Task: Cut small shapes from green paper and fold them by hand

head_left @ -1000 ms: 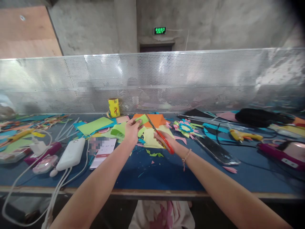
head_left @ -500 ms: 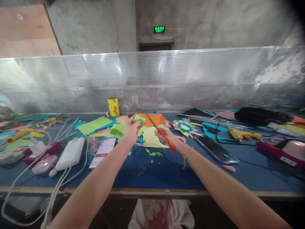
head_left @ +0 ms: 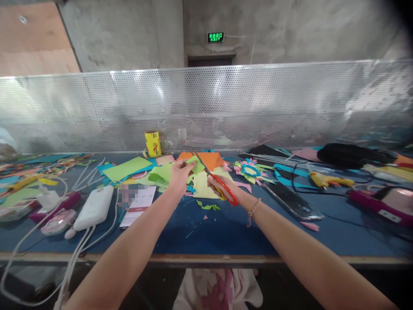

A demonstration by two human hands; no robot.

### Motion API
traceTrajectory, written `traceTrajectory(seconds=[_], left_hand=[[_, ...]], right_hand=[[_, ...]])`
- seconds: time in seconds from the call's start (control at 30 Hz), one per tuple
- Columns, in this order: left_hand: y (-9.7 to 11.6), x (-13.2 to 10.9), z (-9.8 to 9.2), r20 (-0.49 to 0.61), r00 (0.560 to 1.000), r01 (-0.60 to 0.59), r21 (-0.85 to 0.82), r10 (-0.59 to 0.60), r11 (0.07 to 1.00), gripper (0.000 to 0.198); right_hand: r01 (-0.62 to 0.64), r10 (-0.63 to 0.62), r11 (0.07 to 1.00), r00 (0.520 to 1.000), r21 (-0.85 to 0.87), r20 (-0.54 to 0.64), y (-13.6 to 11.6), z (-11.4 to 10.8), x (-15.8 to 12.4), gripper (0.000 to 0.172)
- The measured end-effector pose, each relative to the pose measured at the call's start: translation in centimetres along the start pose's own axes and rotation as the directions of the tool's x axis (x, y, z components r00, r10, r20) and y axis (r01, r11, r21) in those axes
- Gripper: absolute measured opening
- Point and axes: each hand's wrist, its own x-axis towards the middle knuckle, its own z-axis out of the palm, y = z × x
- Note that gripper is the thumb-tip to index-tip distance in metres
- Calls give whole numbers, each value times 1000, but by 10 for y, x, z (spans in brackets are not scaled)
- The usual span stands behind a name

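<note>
My left hand (head_left: 181,173) pinches a piece of green paper (head_left: 196,165) between thumb and fingers. Red-handled scissors (head_left: 229,192) are gripped in my right hand (head_left: 218,182), their blades pointing up and left at the green paper's right edge. Whether the blades bite into the paper is too small to tell. Beneath the hands lie an orange sheet (head_left: 211,160) and a pale yellow sheet (head_left: 206,186). Another curled green paper (head_left: 159,174) rests left of my left hand. A paper flower (head_left: 250,170) in blue, pink and green lies right of the scissors.
A white power bank (head_left: 94,208) with cables and a lit phone (head_left: 139,206) lie at left. A dark phone (head_left: 292,201), a yellow glue gun (head_left: 331,181) and a black pouch (head_left: 351,156) are at right. A perforated metal screen (head_left: 200,107) borders the table's back.
The scissors have turned a little and their handles look wider apart. My left hand has tilted the green paper, which now spreads flatter toward the blades.
</note>
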Motion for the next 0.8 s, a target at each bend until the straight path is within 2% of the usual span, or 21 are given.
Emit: traceTrajectory(seconds=[0.37,0.8], left_hand=[[0,1,-1,13,1000,-13,3,13,1000,23],[2,2,-3,31,999,17,-41,-16,999,21]], right_hand=[[-39,39,999,999,2,5,-4,1,-3,45],[-87,66,975,992,-202,-108,7,-3,7,45]])
